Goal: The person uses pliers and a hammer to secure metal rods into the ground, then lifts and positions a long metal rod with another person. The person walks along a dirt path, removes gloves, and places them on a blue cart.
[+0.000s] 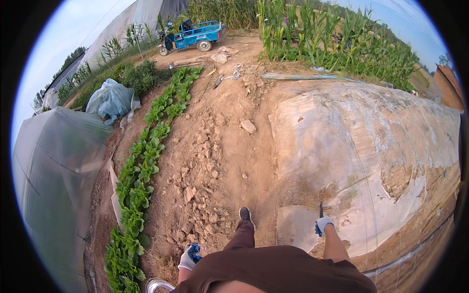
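My left hand (pixel 189 256), in a white glove with blue on the fingers, hangs low beside my leg. Its fingers are curled closed, and what they hold, if anything, is hidden. Close to that forearm, at the lower edge, is a coil of shiny wire (pixel 157 285), only partly in view. To the right, my right hand (pixel 322 226), gloved the same way, is closed round a dark, narrow hand tool (pixel 321 210) that points away from me. Beyond this hand lies a soil-streaked plastic sheet (pixel 361 229) covering a raised mound.
A row of leafy green plants (pixel 139 180) runs along my left, with a plastic tunnel (pixel 58 180) beyond it. Clods (pixel 202 210) and a larger stone (pixel 248 127) lie by the dirt path. Ahead stand a blue cargo tricycle (pixel 195 36) and corn plants (pixel 337 44).
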A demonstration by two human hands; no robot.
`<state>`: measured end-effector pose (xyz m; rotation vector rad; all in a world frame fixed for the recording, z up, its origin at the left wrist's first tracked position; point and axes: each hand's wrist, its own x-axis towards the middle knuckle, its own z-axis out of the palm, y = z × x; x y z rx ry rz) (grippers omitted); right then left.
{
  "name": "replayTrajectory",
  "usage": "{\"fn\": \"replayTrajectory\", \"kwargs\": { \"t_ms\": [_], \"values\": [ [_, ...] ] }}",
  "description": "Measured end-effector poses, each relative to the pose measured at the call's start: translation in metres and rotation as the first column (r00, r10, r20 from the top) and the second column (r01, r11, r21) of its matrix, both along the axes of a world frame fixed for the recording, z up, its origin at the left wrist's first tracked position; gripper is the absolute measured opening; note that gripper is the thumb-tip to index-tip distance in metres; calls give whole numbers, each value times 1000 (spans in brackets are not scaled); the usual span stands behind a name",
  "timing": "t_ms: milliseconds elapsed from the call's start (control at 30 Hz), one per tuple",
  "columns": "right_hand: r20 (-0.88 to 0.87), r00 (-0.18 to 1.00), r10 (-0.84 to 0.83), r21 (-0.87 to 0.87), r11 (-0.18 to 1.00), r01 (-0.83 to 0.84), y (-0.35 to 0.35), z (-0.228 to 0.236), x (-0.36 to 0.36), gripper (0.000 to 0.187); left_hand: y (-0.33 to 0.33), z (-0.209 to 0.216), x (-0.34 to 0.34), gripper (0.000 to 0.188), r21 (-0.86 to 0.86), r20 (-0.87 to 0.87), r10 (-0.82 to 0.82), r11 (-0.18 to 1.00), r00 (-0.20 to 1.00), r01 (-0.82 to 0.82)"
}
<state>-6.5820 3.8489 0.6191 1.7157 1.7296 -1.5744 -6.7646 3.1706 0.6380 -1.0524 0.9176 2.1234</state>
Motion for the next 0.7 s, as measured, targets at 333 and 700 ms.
{"fn": "replayTrajectory", "kwargs": {
  "t_ms": [333, 700],
  "values": [
    [309, 767, 562, -122, 824, -554, 11, 24, -163, 21, 234, 88, -316, 20, 75, -71, -324, 942, 944, 328],
    [424, 679, 599, -234, 797, -557, 143, 20, -340, 22, 378, 94, -523, 31, 136, -185, -383, 902, 905, 410]
  ]
}}
